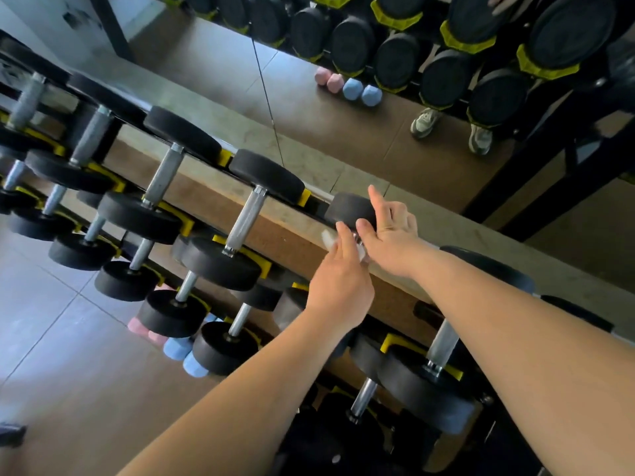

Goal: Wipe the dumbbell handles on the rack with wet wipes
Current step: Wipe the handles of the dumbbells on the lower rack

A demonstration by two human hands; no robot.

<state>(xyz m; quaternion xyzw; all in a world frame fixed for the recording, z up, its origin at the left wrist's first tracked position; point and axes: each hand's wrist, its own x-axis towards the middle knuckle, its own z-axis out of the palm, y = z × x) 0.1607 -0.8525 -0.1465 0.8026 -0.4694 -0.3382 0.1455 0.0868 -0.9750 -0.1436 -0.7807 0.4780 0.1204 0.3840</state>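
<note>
A rack (254, 255) with yellow cradles holds rows of black dumbbells with silver knurled handles. Both hands meet over one dumbbell (350, 209) on the top row. My left hand (338, 286) covers its handle and pinches a white wet wipe (328, 239) against it. My right hand (390, 237) rests on the far side of the same handle, thumb by the black head, index finger pointing up. The handle itself is hidden under the hands. Neighbouring handles (245, 219) to the left are bare.
A wall mirror (309, 108) behind the rack reflects dumbbells, the floor and a person's sneakers. Small pink and blue dumbbells (171, 345) lie on the floor under the rack. Tiled floor (51, 321) spreads to the left. A larger dumbbell (443, 345) sits to the right.
</note>
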